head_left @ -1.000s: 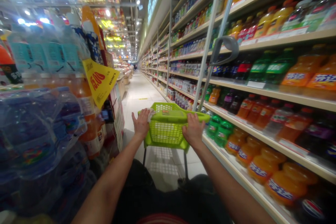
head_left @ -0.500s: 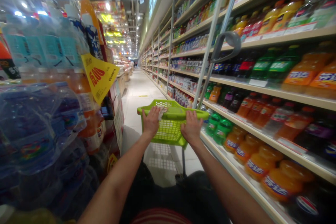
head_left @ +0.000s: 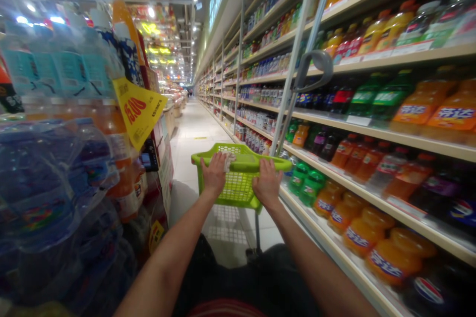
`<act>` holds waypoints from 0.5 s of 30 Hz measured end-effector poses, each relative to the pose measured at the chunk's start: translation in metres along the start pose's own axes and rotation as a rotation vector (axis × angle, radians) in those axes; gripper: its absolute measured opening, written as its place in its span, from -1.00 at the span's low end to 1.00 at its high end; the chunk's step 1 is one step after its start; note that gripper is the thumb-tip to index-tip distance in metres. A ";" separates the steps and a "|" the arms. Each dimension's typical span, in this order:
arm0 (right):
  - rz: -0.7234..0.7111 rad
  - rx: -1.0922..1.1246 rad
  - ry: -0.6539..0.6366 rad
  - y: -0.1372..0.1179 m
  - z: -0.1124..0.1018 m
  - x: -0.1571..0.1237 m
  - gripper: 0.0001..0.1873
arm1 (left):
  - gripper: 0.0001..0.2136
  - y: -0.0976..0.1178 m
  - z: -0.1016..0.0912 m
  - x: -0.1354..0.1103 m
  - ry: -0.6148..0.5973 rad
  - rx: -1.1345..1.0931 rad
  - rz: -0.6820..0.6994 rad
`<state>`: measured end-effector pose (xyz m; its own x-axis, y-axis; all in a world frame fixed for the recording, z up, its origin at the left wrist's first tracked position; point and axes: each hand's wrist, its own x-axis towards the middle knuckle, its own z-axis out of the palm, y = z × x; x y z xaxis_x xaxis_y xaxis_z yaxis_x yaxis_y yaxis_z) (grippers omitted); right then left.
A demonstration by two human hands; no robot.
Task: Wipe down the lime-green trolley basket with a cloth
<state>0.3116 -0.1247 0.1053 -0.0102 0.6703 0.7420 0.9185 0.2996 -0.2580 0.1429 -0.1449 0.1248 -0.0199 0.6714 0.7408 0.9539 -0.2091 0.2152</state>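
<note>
A green plastic shopping cart (head_left: 238, 185) stands in front of me in the aisle, its handle towards me. My left hand (head_left: 214, 174) is closed over the left part of the handle. Beside its thumb shows a crumpled whitish piece, like tissue or cloth (head_left: 229, 160), which lies between the hand and the handle's middle. My right hand (head_left: 267, 182) wraps the handle's right part, fingers over the top. Both arms reach forward, and the fingertips are partly hidden behind the handle. Most of the basket's inside is out of sight.
Shelves (head_left: 372, 146) of drink bottles run along the right, close to the cart. A grey loop handle (head_left: 316, 70) on a metal pole juts out there. Wrapped bottle packs (head_left: 40, 178) and a yellow price sign (head_left: 139, 111) crowd the left. The tiled aisle (head_left: 189, 129) stretches ahead.
Both hands keep their hold on the cart handle. Cart and hands appear slightly further left in view, and the right-hand shelves have shifted left a little.
</note>
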 end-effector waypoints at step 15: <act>0.018 -0.025 0.001 0.001 0.001 -0.002 -0.35 | -0.56 0.023 0.002 0.003 -0.084 0.059 0.131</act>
<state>0.3116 -0.1250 0.1030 0.0069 0.6751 0.7377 0.9281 0.2702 -0.2560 0.1652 -0.1461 0.1307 0.1286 0.6990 0.7034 0.9627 -0.2582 0.0806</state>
